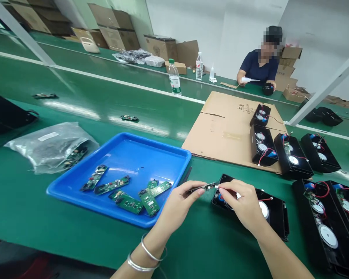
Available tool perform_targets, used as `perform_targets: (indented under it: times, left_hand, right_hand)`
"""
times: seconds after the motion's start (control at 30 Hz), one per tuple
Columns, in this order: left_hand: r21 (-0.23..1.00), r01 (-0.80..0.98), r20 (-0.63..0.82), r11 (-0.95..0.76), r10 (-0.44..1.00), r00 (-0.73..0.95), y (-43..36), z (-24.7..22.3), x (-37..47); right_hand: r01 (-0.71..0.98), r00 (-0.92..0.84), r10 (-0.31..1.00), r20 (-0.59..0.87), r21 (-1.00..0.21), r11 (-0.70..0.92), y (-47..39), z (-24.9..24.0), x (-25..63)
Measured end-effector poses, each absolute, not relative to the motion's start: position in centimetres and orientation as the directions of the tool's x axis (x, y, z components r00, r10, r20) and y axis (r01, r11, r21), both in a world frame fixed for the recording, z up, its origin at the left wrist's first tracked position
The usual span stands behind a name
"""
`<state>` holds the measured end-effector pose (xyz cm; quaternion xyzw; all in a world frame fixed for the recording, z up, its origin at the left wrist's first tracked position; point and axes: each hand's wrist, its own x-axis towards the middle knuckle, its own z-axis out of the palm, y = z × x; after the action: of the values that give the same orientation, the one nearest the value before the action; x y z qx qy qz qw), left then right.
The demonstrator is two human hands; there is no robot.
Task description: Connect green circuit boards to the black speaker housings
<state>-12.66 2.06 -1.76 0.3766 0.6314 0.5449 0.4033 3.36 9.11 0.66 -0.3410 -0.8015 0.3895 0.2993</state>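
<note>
My left hand (182, 199) pinches a small circuit board (203, 187), seen nearly edge-on. At the board's right end, my right hand (241, 199) pinches a small white connector plug (216, 186), which meets or nearly meets the board; I cannot tell whether it is seated. Below both hands lies a black speaker housing (275, 217) with a white round speaker showing, partly hidden by my right hand. To the left, a blue tray (128, 141) holds several loose green circuit boards (126, 201).
Several more black speaker housings (317, 228) with red wires stand at the right, some on a cardboard sheet (218, 128). A plastic bag (55, 143) of boards lies left. Single boards (129, 117) lie beyond the tray, near a bottle (175, 79). A person (258, 64) sits opposite.
</note>
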Motion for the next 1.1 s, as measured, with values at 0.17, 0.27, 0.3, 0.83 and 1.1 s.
perform_targets:
  times: [0.17, 0.27, 0.3, 0.83, 1.1]
  left_hand:
    - [0.892, 0.45, 0.195, -0.036, 0.93, -0.312, 1.6, -2.0, -13.0]
    - [0.893, 0.445, 0.202, -0.072, 0.947, -0.252, 1.2, -2.1, -13.0]
    - [0.912, 0.405, 0.181, -0.066, 0.951, -0.252, 1.2, -2.1, -12.9]
    - [0.858, -0.479, -0.395, 0.184, 0.834, -0.386, 2.7, -2.4, -11.1]
    - [0.803, -0.586, -0.368, 0.108, 0.863, -0.345, 2.5, -2.2, -9.4]
  right_hand:
    - [0.337, -0.649, 0.749, 0.131, -0.834, 0.437, 9.7, 0.1, 3.8]
    - [0.321, -0.642, 0.753, 0.144, -0.842, 0.434, 9.7, -0.2, 3.8]
    - [0.311, -0.653, 0.738, 0.167, -0.83, 0.462, 9.6, -0.2, 3.8]
    - [0.455, -0.58, 0.562, 0.589, -0.338, 0.824, 10.1, -1.4, 3.8]
    - [0.438, -0.65, 0.571, 0.502, -0.368, 0.82, 9.2, -1.3, 3.3]
